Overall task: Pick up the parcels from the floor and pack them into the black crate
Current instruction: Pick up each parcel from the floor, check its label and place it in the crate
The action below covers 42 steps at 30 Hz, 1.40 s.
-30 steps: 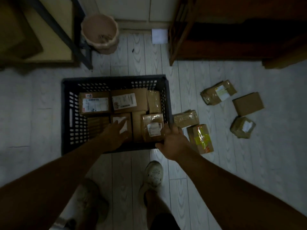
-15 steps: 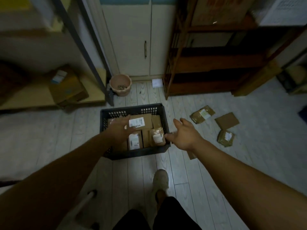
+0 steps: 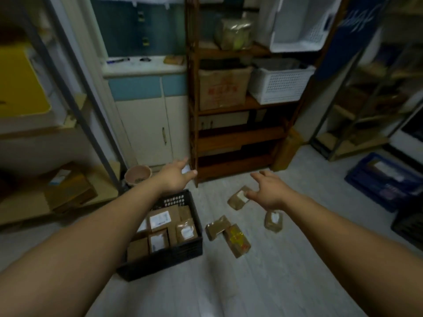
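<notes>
The black crate (image 3: 180,255) stands on the pale floor at lower centre, holding several brown parcels with white labels. On the floor to its right lie loose parcels: a plain brown one (image 3: 216,227), one with yellow tape (image 3: 238,241), a labelled one (image 3: 238,199) and a small labelled one (image 3: 273,220). My left hand (image 3: 175,176) hovers open above the crate's far edge, holding nothing. My right hand (image 3: 269,189) is open, fingers spread, above the floor parcels and partly covering the labelled one.
A wooden shelf unit (image 3: 238,138) with a cardboard box and white baskets stands behind the parcels. A white cabinet (image 3: 148,126) and a pink bucket (image 3: 138,175) are at the back left. A metal rack (image 3: 68,191) is on the left, a blue crate (image 3: 384,181) on the right.
My head has risen, so the view now takes in the shelves and room. Both hands lifted away from the crate; the right hand moved right, over the floor parcels.
</notes>
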Available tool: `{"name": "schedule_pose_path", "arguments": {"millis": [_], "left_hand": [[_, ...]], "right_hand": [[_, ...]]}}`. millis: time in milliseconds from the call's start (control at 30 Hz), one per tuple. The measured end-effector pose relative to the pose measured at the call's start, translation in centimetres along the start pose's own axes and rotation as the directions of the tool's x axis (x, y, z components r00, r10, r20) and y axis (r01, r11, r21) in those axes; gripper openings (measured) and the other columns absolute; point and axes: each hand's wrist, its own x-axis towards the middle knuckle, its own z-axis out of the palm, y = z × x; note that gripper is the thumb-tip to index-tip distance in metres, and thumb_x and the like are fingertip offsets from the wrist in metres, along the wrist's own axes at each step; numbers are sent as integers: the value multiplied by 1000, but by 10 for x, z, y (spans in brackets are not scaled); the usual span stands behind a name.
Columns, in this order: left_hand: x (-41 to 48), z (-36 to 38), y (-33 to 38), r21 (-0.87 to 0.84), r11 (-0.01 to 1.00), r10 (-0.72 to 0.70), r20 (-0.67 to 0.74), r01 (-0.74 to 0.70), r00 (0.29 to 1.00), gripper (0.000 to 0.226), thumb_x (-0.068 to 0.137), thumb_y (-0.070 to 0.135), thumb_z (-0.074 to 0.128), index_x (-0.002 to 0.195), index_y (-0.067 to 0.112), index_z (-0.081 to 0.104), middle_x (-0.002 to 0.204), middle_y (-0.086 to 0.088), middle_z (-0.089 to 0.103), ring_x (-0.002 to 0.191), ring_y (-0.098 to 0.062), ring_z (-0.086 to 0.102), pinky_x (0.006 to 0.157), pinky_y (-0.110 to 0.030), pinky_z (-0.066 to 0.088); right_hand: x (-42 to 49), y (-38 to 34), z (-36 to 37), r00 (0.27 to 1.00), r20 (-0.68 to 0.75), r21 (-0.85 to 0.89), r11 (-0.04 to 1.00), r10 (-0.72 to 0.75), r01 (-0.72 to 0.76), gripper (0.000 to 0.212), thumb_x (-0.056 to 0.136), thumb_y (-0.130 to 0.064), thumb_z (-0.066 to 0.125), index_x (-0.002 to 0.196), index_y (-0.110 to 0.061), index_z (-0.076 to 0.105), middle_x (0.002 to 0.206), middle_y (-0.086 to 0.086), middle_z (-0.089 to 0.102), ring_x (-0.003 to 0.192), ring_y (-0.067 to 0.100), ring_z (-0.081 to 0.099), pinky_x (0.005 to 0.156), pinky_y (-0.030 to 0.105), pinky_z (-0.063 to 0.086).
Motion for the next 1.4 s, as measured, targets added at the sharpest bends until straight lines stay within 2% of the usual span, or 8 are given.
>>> {"name": "schedule_pose_path", "arguments": {"millis": [100, 300, 533, 700, 967, 1167, 1300, 1400], "left_hand": [[14, 13, 72, -22, 996, 81, 24, -81, 996, 69, 95, 50, 38, 151, 23, 7, 160, -6, 6, 147, -26, 7, 120, -42, 11], [42, 69, 198, -48, 993, 113, 41, -111, 993, 69, 94, 50, 41, 150, 30, 7, 160, -5, 3, 147, -27, 0, 120, -44, 7], [77, 99, 290, -45, 987, 160, 78, -157, 984, 67, 95, 50, 40, 150, 32, 6, 160, -3, 2, 147, -28, -2, 118, -44, 6], [126, 120, 329, -56, 990, 138, 105, -132, 985, 68, 94, 50, 41, 150, 31, 6, 160, -3, 1, 147, -27, -1, 120, -44, 8], [272, 174, 372, -145, 986, 106, 150, -84, 983, 71, 93, 51, 44, 150, 31, 7, 160, -3, 4, 147, -27, 6, 119, -43, 13], [340, 236, 398, -190, 982, 67, 227, -23, 972, 73, 93, 48, 46, 151, 29, 5, 160, -3, 5, 146, -27, 9, 118, -43, 16], [370, 280, 393, -202, 977, -22, 244, 73, 970, 74, 93, 45, 48, 151, 24, 7, 160, -3, 6, 146, -26, 11, 118, -42, 17], [389, 325, 376, -209, 963, -133, 187, 171, 973, 76, 91, 48, 50, 151, 23, 11, 158, -4, 15, 144, -27, 21, 116, -46, 24]], "right_hand": [[-20, 60, -33, 1000, -20, 1, 1000, 17, -17, 78, 90, -54, 51, 153, -23, 16, 160, 5, 10, 145, 27, 19, 116, 39, 25], [-53, 190, -93, 992, -109, 17, 998, 63, -62, 76, 92, -50, 51, 153, -24, 13, 160, 4, 10, 146, 26, 14, 117, 38, 21], [-45, 283, -132, 984, -153, 39, 995, 92, -87, 76, 92, -51, 50, 153, -24, 13, 161, 4, 7, 147, 25, 10, 117, 38, 18], [6, 319, -125, 986, -133, 82, 993, 97, -87, 77, 91, -51, 51, 153, -25, 14, 161, 4, 8, 147, 24, 12, 116, 39, 20], [112, 404, -124, 986, 4, 72, 984, 166, -165, 79, 90, -55, 50, 153, -25, 13, 161, 4, 5, 147, 24, 13, 117, 37, 19], [179, 471, -123, 981, 122, 131, 977, 152, -168, 79, 92, -54, 50, 153, -20, 13, 160, 7, 6, 146, 24, 13, 118, 34, 16], [236, 504, -102, 975, 197, 158, 978, 105, -137, 78, 92, -53, 51, 153, -20, 15, 160, 6, 8, 146, 24, 16, 117, 34, 18], [289, 526, -66, 964, 262, 134, 988, 37, -75, 74, 94, -50, 49, 152, -19, 16, 160, 6, 12, 145, 25, 17, 116, 34, 19]]}}
